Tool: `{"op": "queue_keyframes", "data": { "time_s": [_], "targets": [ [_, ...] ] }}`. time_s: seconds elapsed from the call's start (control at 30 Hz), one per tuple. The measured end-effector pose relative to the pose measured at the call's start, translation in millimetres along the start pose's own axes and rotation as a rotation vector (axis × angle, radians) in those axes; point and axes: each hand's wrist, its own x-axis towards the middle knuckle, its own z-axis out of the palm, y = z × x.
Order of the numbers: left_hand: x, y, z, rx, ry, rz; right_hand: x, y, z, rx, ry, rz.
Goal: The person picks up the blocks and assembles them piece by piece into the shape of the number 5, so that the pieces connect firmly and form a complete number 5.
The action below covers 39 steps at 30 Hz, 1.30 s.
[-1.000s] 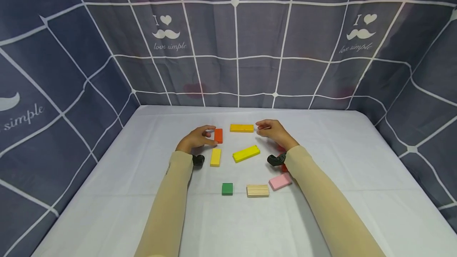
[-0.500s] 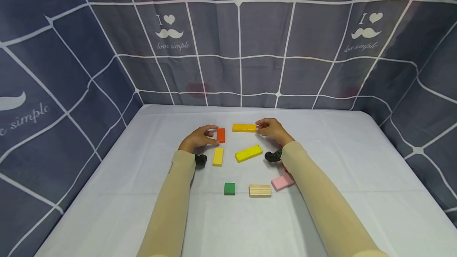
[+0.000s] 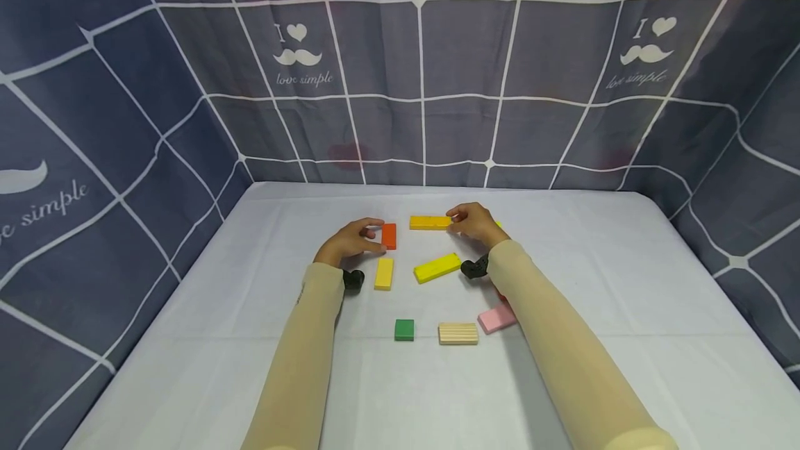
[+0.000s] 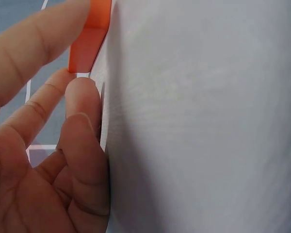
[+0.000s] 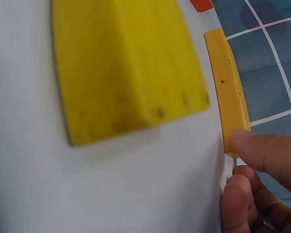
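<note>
In the head view, my left hand holds a small orange-red block by its ends, between thumb and index finger. Its other fingers are curled beside the table, as the left wrist view shows. At the back, the thumb and index finger of my right hand pinch the right end of a long amber-yellow block. The right wrist view shows the thumb on that block's near side; the index fingertip is hidden there. A bright yellow block lies slanted between the hands, and a paler yellow block is below the left hand.
Nearer the front lie a green square block, a ridged beige block and a pink block. The right sleeve partly covers a red block. Grey checked cloth walls the white table at back and sides.
My right hand has moved left, from a small gap beside the amber-yellow block to a hold on its right end. The left hand has stayed at the orange-red block. The view has shifted slightly.
</note>
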Motion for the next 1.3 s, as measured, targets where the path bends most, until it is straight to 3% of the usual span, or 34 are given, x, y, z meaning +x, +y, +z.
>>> {"op": "queue_keyframes", "data": {
  "time_s": [0.33, 0.6, 0.93, 1.3],
  "targets": [
    [1.3, 2.5, 0.9, 0.013, -0.001, 0.005, -3.3, 2.2, -14.7, -0.104, -0.010, 0.009],
    [0.9, 2.4, 1.0, 0.020, 0.000, 0.013, -7.3, 1.9, -22.6, -0.070, -0.014, 0.039],
    [1.9, 4.0, 0.7, 0.021, -0.009, -0.020, -9.2, 1.8, -21.4, -0.074, -0.036, 0.050],
    [0.1, 24.1, 3.9, 0.177, -0.051, -0.044, -11.3, 4.1, -21.0, -0.088, -0.043, 0.042]
  ]
}}
